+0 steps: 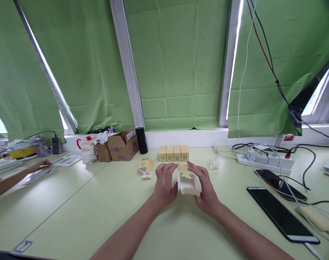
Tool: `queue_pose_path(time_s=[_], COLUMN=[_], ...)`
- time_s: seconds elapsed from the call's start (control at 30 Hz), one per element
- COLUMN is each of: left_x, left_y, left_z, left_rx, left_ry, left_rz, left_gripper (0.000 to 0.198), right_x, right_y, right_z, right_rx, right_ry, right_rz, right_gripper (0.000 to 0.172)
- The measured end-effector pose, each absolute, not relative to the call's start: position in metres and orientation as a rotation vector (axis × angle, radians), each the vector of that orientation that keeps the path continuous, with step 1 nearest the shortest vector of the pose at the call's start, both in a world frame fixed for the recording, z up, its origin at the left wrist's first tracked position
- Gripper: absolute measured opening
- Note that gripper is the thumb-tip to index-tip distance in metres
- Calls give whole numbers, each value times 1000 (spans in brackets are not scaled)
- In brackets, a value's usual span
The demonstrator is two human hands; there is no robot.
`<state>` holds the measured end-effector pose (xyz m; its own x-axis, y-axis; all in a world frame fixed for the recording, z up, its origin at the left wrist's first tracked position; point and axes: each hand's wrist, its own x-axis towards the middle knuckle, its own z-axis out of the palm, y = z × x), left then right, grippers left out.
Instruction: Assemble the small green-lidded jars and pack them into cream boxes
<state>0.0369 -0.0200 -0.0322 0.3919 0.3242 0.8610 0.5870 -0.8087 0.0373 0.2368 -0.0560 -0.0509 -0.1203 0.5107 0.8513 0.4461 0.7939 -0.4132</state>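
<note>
Between my two hands is a small yellow-tan paper box (190, 185) with a white inside, its open end facing me. My left hand (166, 182) grips its left side, and my right hand (206, 187) has its fingers along the right side and top edge. Another small box (145, 168) with an open flap and a green label stands left of my left hand. Behind my hands, several closed tan boxes (173, 153) with green labels stand in a row. A small clear dish (213, 165) with tiny yellowish pieces is right of them.
Two phones lie on the right, a large one (282, 213) nearest me, among cables and a white power strip (265, 161). At the back left stand a cardboard box (123, 146), a black cylinder (141, 141) and a cloth bag (88, 151). Another person's hand (41, 165) handles sheets at far left.
</note>
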Motion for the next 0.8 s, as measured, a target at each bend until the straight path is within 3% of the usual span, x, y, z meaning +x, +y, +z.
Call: queue_pose_path(time_s=[0.33,0.57,0.8], left_x=[37,38,39], left_y=[-23,-22,-23], left_z=[-31,-32,-28], left_rx=[-2264,-2213,-2349], left_ry=[-697,-712,-650], left_rz=[-1444,-1475,-1571], left_gripper=[51,45,52], right_x=[236,241,241], right_y=[-56,-43,-41], right_z=[-51,-62,-65], right_rx=[-777,-923,-966], right_ry=[-1794,-1685,-1690], right_rz=[-169,-58,-9], right_gripper=[72,56,53])
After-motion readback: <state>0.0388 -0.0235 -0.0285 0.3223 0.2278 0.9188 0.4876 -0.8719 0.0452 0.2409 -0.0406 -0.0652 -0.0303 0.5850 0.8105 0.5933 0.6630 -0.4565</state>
